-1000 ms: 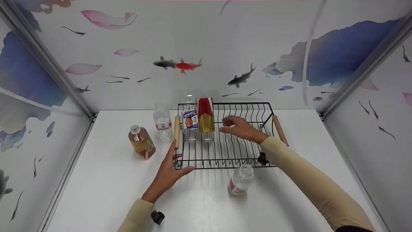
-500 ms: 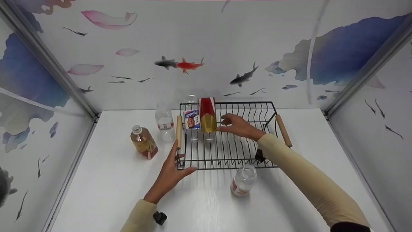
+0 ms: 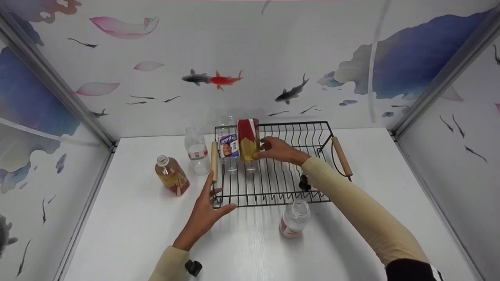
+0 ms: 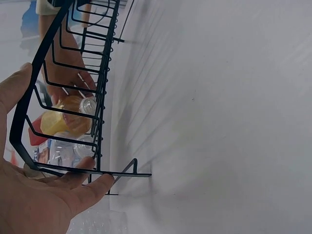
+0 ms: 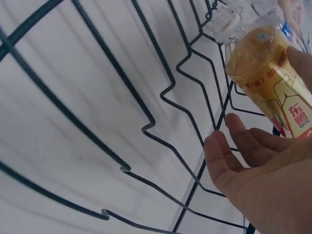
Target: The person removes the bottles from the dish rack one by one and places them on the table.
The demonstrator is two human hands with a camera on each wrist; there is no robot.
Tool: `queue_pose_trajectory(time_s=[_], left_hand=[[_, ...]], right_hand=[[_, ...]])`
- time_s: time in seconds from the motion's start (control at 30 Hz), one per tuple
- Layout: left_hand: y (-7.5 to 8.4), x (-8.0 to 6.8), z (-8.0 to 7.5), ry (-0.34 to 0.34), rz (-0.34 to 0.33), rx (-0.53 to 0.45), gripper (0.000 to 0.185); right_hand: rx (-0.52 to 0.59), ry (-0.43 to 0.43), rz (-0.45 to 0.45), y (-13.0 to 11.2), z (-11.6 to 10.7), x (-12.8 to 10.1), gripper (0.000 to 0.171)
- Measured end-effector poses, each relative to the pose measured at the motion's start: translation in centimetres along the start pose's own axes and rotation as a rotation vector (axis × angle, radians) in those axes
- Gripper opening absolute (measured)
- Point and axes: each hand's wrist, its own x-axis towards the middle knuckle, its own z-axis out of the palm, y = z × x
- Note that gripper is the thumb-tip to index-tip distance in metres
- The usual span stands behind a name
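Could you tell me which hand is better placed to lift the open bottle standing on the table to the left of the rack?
Probably the left hand: it rests at the rack's near-left corner, nearer the amber bottle; the right hand touches the red-and-gold bottle.
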Motion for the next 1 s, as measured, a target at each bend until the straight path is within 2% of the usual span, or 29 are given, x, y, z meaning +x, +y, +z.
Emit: queue_pose_trajectory(time_s=[0.17, 0.47, 0.7, 1.0], left_hand=[[0.0, -0.1, 0.0, 0.005, 0.009, -0.001, 0.129], [-0.1, 0.0, 0.0, 0.007, 0.013, 0.023, 0.128], [0.0, 0.1, 0.1, 0.009, 0.002, 0.009, 0.127], [-0.1, 0.0, -0.1, 0.006, 0.017, 0.003, 0.126]], right_hand=[[0.055, -0.009, 0.001, 0.0, 0.2, 0.2, 0.079], [0.117, -0.040, -0.038, -0.2, 0.9, 0.6, 0.066], [0.089, -0.010, -0.024, -0.7, 1.2, 0.7, 0.060], [0.068, 0.027, -0.012, -0.5, 0.5, 0.1, 0.066]])
